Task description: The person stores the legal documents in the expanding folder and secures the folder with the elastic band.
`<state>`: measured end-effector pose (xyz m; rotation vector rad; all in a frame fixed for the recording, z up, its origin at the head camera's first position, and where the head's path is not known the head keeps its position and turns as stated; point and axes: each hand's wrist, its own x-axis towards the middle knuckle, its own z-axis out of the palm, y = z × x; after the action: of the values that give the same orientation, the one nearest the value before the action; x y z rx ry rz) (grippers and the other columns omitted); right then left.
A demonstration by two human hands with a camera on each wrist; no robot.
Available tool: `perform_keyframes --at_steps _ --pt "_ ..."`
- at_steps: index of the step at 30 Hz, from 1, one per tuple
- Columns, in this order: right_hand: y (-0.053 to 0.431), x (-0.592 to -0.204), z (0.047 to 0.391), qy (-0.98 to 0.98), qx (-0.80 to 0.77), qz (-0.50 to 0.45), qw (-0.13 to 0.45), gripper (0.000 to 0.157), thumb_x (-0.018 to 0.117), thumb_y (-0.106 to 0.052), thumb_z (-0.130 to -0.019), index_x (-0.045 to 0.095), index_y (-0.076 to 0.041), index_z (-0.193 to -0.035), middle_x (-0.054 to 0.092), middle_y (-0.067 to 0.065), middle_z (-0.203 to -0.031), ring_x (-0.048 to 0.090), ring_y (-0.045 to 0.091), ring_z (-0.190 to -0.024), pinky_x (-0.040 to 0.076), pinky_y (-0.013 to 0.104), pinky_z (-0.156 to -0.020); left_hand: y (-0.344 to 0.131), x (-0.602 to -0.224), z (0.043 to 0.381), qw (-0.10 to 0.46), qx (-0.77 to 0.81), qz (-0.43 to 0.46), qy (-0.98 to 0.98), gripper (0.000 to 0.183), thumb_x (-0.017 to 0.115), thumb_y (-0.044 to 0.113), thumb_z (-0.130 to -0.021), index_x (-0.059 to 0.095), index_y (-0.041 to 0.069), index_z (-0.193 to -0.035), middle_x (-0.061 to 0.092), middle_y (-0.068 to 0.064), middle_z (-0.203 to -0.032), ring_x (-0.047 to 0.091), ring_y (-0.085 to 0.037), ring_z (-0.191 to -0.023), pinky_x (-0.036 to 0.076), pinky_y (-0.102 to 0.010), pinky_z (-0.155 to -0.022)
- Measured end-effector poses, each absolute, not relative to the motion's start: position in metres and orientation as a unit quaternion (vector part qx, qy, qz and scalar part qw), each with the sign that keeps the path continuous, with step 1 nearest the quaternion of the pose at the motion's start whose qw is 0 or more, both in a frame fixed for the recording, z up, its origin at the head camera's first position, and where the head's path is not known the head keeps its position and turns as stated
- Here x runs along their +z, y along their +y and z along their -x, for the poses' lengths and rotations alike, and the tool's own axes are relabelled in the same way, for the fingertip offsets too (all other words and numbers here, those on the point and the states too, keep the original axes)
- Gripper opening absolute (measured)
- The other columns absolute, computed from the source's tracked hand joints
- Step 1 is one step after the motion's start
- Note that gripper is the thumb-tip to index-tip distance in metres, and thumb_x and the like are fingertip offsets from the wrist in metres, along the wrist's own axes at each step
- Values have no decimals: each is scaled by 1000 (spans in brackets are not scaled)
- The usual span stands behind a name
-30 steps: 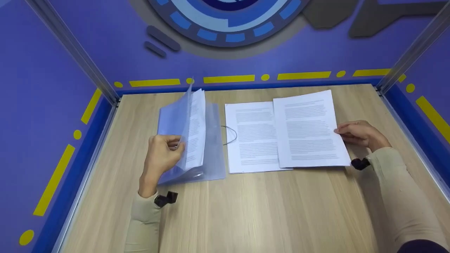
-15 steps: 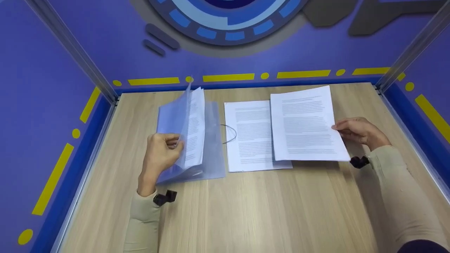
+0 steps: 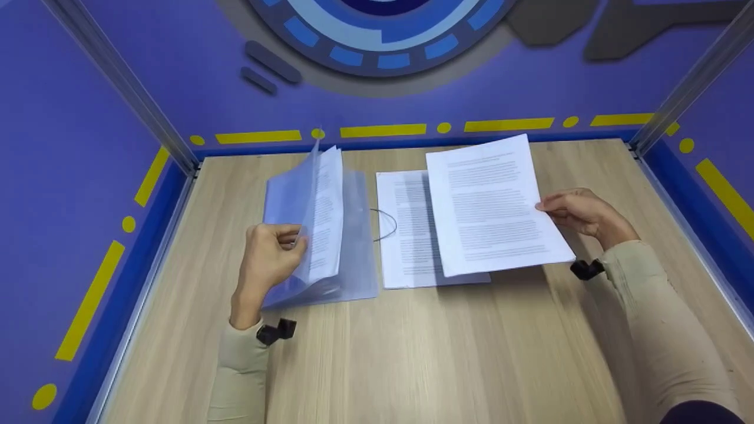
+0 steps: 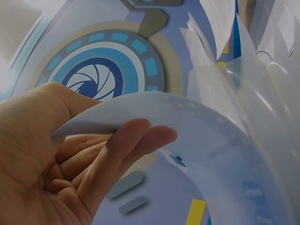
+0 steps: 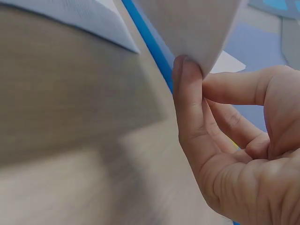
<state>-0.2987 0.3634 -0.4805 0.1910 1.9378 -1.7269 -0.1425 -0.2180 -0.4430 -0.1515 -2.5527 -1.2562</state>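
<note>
My left hand pinches the raised clear cover of a plastic folder at the left; in the left wrist view the bent plastic sheet passes between thumb and fingers. Printed pages stand partly upright inside the folder. My right hand pinches the right edge of a printed paper stack, which is tilted and lifted, casting a shadow. Beneath it, overlapped on its right side, a second printed stack lies flat on the table. The right wrist view shows the pinched paper between thumb and fingers.
A thin dark cord loop reaches from the folder's right edge onto the flat stack. The wooden table is bounded by blue panels with yellow marks at the back and sides.
My right hand has raised the paper stack and carried it left, further over the flat stack, tilting it. My left hand stays on the folder cover.
</note>
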Motion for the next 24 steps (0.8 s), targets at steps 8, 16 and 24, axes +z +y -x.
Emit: perform_keyframes --at_steps 8,16,24 --pt "344 -471 297 692 -669 -64 264 9 72 -8 -102 80 -13 -103 82 4 -100 80 16 -93 66 27 -81 -218 -443 143 148 -439 55 -885 22 77 -3 -87 80 -12 -107 79 -29 -102 81 -39 -86 68 -47 -77" --pt "324 -467 298 661 -699 -55 267 8 72 -6 -101 79 -9 -104 81 7 -102 79 17 -93 65 27 -82 -219 -443 144 135 -445 44 -884 22 77 -1 -88 81 -10 -108 79 -28 -103 81 -39 -88 68 -47 -79" --pt "303 -467 301 648 -711 -52 267 7 73 -5 -100 75 -5 -107 80 8 -102 79 18 -91 65 28 -81 -219 -443 144 137 -447 42 -883 23 77 -1 -88 80 -11 -108 79 -29 -103 81 -39 -88 68 -47 -79"
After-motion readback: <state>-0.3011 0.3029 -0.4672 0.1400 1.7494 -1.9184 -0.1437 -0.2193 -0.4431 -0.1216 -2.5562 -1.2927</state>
